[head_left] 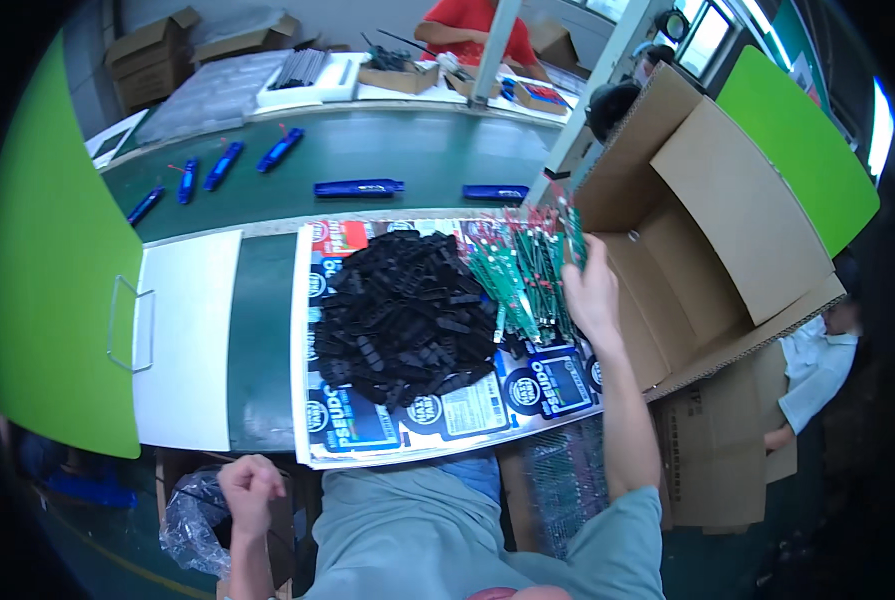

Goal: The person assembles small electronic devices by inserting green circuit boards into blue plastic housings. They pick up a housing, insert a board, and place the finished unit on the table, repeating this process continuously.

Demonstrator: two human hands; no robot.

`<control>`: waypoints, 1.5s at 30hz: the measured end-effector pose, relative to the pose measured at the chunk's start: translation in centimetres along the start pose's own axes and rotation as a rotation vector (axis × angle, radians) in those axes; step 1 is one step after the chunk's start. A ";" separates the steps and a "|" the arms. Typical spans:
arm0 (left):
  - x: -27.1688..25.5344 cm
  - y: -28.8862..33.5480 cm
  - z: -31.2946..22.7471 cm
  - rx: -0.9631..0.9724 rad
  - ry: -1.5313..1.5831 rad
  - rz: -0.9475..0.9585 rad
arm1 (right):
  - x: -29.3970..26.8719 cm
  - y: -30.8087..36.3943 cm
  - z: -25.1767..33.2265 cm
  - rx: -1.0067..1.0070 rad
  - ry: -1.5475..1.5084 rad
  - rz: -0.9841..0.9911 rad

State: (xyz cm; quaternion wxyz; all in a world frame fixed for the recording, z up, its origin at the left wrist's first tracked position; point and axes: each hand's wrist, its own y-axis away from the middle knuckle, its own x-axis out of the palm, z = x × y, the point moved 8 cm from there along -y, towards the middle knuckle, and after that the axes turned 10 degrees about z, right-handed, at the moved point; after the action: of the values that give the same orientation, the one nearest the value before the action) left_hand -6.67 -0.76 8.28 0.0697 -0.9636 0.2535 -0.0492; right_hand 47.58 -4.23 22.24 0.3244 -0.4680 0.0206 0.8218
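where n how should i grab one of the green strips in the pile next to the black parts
Probably pinch a green strip by its long edges, on its near half, coming from above on the near side. The strips look long and narrow, many pointing roughly away from the person, and the thin red wires show mostly toward the far ends.

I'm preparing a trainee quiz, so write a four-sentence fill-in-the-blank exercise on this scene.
The right hand is at thin strips coloured mostly ____.
The heap of black parts lies to the ____ of the strips.
On the long green surface lie ____ blue devices.
The large open box on the right is made of ____.
Missing words: green; left; six; cardboard.
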 end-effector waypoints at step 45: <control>5.3 -46.8 2.9 0.110 -1.176 0.333 | 13.6 -2.7 10.9 -0.607 0.178 0.481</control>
State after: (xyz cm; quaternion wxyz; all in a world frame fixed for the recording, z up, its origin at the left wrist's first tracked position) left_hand 20.81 37.30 13.16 0.2543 -0.7716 0.3168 0.4895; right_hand 36.00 8.56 18.45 -0.0335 -0.5939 -0.0862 0.7992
